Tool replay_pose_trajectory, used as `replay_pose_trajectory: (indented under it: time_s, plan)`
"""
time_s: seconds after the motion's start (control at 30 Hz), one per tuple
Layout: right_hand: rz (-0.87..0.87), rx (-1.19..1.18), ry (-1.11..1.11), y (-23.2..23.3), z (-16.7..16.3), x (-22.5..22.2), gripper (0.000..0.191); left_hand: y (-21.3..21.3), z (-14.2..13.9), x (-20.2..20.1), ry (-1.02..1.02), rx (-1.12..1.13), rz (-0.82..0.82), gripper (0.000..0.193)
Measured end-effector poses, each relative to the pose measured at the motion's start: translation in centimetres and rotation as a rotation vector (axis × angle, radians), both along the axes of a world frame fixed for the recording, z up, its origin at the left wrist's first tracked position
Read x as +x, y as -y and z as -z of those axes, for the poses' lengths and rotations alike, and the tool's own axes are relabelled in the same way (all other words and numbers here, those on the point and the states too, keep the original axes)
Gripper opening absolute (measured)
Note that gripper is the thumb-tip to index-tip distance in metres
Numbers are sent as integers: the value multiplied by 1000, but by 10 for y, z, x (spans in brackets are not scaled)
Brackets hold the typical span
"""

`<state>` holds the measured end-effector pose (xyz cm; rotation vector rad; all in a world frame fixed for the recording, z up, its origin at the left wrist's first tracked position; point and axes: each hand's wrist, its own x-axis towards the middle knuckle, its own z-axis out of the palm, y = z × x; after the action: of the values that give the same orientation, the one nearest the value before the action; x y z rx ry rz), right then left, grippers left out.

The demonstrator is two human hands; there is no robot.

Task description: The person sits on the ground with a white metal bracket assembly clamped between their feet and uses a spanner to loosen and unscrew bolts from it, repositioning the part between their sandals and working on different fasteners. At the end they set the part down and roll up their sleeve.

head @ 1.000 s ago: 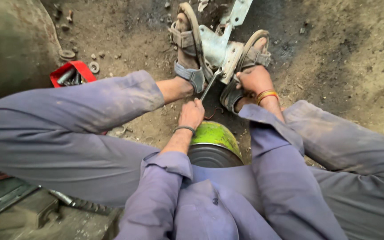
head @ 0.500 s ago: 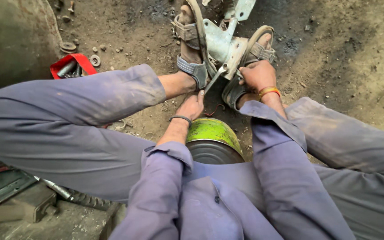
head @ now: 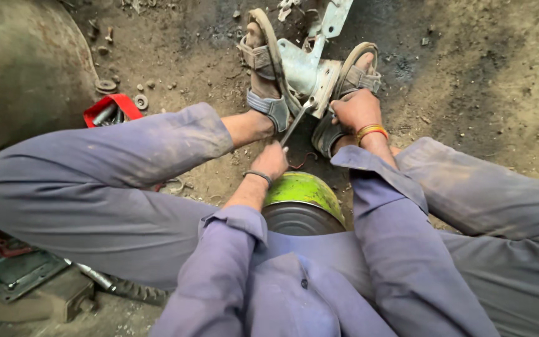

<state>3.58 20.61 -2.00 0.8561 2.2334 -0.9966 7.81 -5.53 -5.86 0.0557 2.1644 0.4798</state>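
The metal bracket [head: 307, 65], upper centre of the frame, is being pinned to the dirt floor between both sandalled feet. The left hand [head: 271, 161] is gripping a wrench [head: 296, 122] engaged at its edge; the right hand [head: 354, 107] is clasping the bracket. The fastener is too small to judge; work appears unfinished.

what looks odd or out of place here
The pale metal bracket lies on the dirt floor, pinned between two sandalled feet instead of clamped. The left hand holds a thin tool against it; the right hand steadies it. Washers lie scattered in the dirt.
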Motion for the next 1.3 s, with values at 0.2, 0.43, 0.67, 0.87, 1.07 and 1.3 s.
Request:
replay_pose_trajectory:
  time_s: [0.2,0.43,0.67,0.87,1.07,1.3]
  plan:
    - [12,20,-31,1,-5,-1,24,3,21,-14,26,-32,197,27]
    - [-49,-5,-60,0,-5,0,24,-2,20,-22,83,-26,205,38]
    - [-106,-229,80,-8,23,1,34,-5,9,-8,8,45,-94,68]
    - [-345,-339,-160,-26,45,-9,44,-29,-41,4,25,-208,-249,75]
    - [-249,-271,151,-22,45,-16,48,-66,-61,19,78,-204,-348,65]
    - [-266,-278,38,-21,48,-8,37,-57,-87,34,587,521,-984,50]
